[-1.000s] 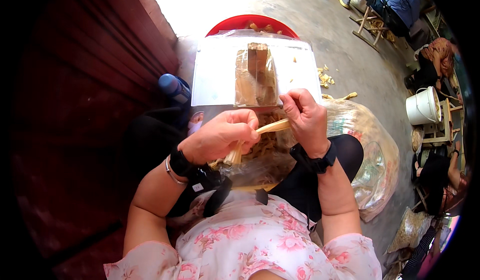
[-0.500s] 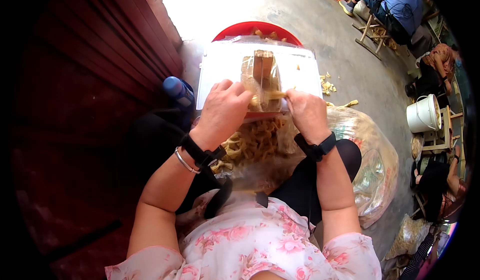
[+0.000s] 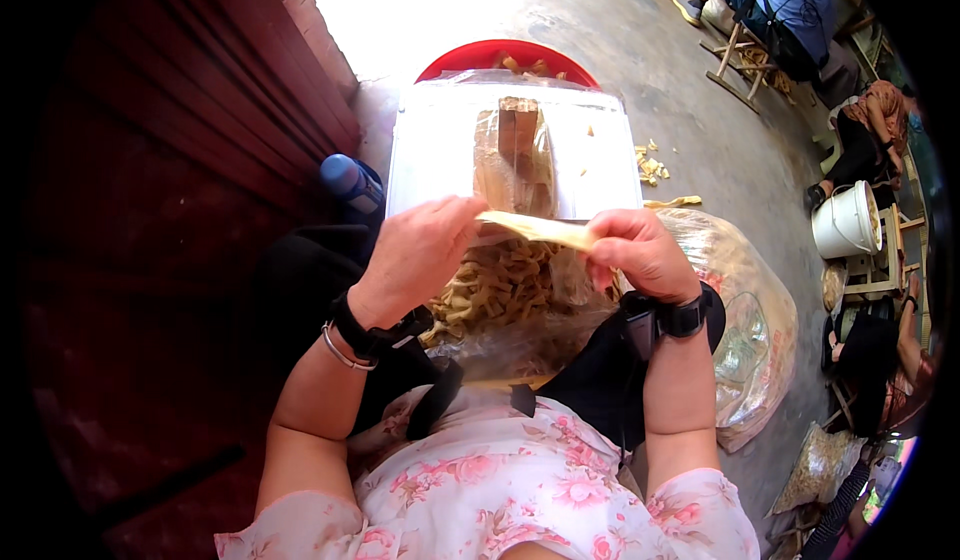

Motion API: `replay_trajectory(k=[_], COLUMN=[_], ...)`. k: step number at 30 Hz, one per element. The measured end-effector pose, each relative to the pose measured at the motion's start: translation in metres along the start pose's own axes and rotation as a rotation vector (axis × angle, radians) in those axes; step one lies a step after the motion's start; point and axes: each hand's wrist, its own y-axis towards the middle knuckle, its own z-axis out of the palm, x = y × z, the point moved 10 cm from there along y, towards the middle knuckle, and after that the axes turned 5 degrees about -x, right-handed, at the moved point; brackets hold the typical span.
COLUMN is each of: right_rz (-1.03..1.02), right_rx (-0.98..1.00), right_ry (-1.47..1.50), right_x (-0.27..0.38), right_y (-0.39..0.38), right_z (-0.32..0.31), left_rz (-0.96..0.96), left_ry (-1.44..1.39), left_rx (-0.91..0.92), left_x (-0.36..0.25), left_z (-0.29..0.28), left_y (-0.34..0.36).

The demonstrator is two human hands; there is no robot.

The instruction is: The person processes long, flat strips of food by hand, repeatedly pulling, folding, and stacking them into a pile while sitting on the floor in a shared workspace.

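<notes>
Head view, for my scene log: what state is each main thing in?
Left hand: closed on pale strip
Right hand: closed on pale strip
Pale strip: stretched straight between hands
Brown block: lying on white board
Red basin: partly covered
White bucket: uncovered
Blue bottle: lid on

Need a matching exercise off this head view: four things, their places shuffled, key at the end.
Things
1. pale strip
2. brown block
3. blue bottle
4. red basin

Places
A. on the white board
B. partly hidden beyond the board's far edge
C. between the left hand and right hand
D. left of the board

Pairs: 1-C, 2-A, 3-D, 4-B
</notes>
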Motion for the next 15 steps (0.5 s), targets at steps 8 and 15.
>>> replay_trajectory(k=[8, 15], right_rz=[-0.534, -0.174], right_rx=[-0.065, -0.153], right_ry=[-0.802, 0.015], right_x=[0.022, -0.007], right_y=[0.002, 0.009], right_z=[0.051, 0.026], left_rz=[-0.523, -0.348], left_ry=[-1.127, -1.048], left_rx=[0.752, 0.186], left_x=[-0.031, -0.009], left_z=[0.068, 0.039], left_y=[-0.038, -0.008])
